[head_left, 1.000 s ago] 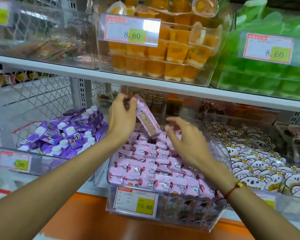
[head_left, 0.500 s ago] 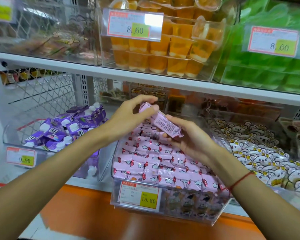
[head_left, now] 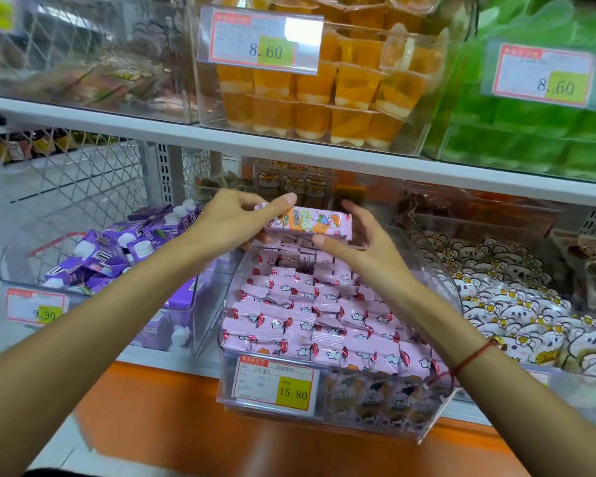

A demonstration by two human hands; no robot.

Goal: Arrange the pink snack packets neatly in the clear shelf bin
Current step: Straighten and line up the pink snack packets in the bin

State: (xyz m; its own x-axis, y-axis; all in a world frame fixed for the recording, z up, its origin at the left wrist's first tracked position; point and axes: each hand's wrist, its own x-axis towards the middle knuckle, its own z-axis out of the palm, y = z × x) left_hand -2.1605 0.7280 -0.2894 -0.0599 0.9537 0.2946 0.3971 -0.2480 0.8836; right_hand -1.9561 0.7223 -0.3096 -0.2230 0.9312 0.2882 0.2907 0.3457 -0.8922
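A clear shelf bin (head_left: 338,421) on the lower shelf is filled with several rows of pink snack packets (head_left: 310,318). Above its back end, one pink packet (head_left: 307,222) is held level with its printed front facing me. My left hand (head_left: 231,222) pinches the packet's left end between thumb and fingers. My right hand (head_left: 362,242) holds the right end, thumb under the front edge and fingers behind. A price tag reading 15.80 (head_left: 276,385) is on the bin's front wall.
A bin of purple cartons (head_left: 117,249) stands left of the pink bin; a bin of white cartoon-print packets (head_left: 516,304) stands right. The upper shelf (head_left: 289,146) overhangs closely, carrying orange jelly cups (head_left: 324,94) and green jelly cups (head_left: 530,125). An orange ledge (head_left: 172,428) runs below.
The packet went from upright in my left hand alone to level between both hands, printed front toward me. My right hand rose from the rows to take its right end.
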